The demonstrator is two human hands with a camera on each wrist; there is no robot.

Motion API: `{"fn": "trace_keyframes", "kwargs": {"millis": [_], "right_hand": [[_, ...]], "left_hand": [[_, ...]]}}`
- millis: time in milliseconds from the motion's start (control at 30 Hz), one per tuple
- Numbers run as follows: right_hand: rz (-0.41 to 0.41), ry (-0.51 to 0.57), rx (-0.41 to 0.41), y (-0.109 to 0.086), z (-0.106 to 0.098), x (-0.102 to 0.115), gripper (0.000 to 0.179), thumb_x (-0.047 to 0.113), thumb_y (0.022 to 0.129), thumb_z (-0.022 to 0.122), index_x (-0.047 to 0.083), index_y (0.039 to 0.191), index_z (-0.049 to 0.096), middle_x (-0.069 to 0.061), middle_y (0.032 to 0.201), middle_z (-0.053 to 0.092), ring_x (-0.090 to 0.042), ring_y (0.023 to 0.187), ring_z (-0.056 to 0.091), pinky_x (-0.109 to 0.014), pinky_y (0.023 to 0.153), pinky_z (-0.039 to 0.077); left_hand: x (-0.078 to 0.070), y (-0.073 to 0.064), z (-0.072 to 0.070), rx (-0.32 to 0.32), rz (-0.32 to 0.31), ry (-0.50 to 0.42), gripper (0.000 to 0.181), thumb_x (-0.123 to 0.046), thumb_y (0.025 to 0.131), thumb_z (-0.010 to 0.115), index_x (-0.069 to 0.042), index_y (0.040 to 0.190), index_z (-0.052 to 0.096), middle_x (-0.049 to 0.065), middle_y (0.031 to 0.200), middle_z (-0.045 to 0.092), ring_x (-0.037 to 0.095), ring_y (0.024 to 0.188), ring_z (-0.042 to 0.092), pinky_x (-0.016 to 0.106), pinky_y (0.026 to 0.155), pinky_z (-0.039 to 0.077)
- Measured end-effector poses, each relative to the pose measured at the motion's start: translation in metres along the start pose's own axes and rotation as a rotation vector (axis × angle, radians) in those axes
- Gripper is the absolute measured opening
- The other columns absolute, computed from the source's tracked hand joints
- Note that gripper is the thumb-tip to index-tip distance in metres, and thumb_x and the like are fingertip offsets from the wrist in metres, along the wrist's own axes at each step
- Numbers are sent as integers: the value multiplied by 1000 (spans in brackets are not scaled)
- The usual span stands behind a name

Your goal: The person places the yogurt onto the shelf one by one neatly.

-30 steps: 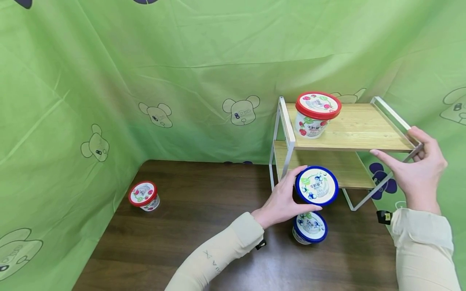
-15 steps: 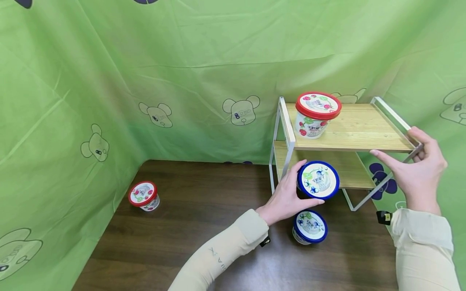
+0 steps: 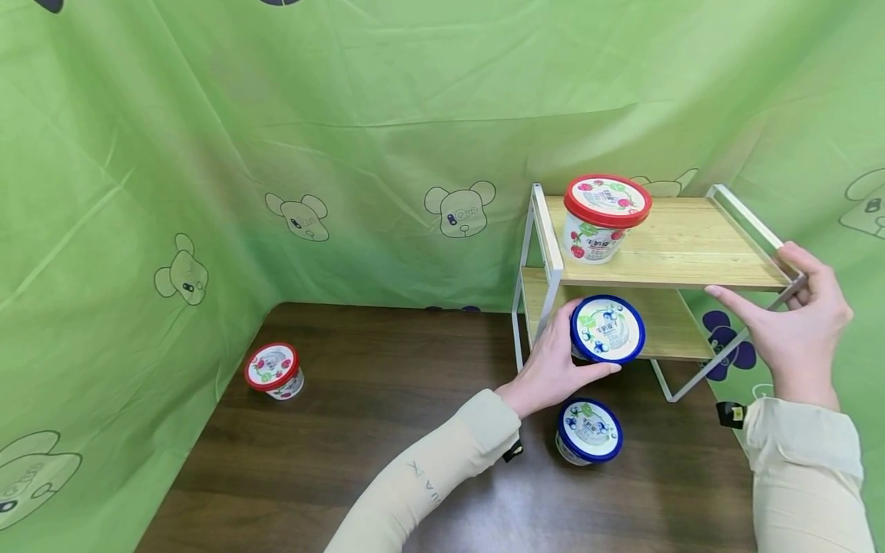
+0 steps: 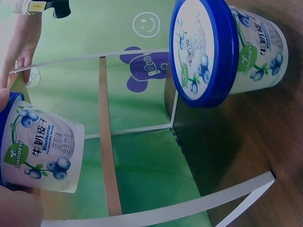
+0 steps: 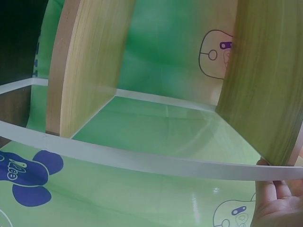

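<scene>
At eight o'clock from the centre of the head view, a red-lidded tub [image 3: 274,372] stands on the dark wooden table [image 3: 276,476]. Towards four o'clock, the left hand [image 3: 551,367] is grasping a blue-lidded tub [image 3: 608,329], thumb on the near side, fingers on the far. From above mostly its lid shows; the left wrist view adds its blueberry-printed wall and the brown edge [image 4: 108,142] of the lower shelf. Whether the tub is over that shelf or in front of it, I can't tell. At six o'clock from it, a second blue-lidded tub [image 3: 589,432] stands on the table; at twelve, another red-lidded tub [image 3: 598,230] stands on the rack's [image 3: 698,238] top shelf. At three o'clock, the right hand [image 3: 802,326] grips the rack's near right corner; only the right wrist view looks sideways between the boards.
</scene>
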State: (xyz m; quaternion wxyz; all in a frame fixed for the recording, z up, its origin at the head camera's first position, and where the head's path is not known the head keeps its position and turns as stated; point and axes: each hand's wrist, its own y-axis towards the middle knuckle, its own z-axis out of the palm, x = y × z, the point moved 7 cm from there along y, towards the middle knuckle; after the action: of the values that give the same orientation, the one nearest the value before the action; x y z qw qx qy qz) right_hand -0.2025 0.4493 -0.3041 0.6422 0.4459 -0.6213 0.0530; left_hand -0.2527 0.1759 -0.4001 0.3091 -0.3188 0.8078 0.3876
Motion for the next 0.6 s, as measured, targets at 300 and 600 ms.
{"fn": "trace_keyframes", "kwargs": {"millis": [300,600], "right_hand": [[29,12,6,3,0,-7,85,-12,62,91,14,137,62,-3,137,61,-9,112,61,-18,101,43],[24,0,1,2,0,-6,85,-11,62,91,14,138,62,-3,136,61,-9,112,60,-19,103,41]], "left_hand": [[3,6,2,-38,-43,-4,100,-38,84,86,-7,154,21,7,145,44,11,131,43,23,109,34],[2,16,6,-58,0,67,99,-36,86,84,-5,156,21,8,146,43,10,132,43,19,109,31]]}}
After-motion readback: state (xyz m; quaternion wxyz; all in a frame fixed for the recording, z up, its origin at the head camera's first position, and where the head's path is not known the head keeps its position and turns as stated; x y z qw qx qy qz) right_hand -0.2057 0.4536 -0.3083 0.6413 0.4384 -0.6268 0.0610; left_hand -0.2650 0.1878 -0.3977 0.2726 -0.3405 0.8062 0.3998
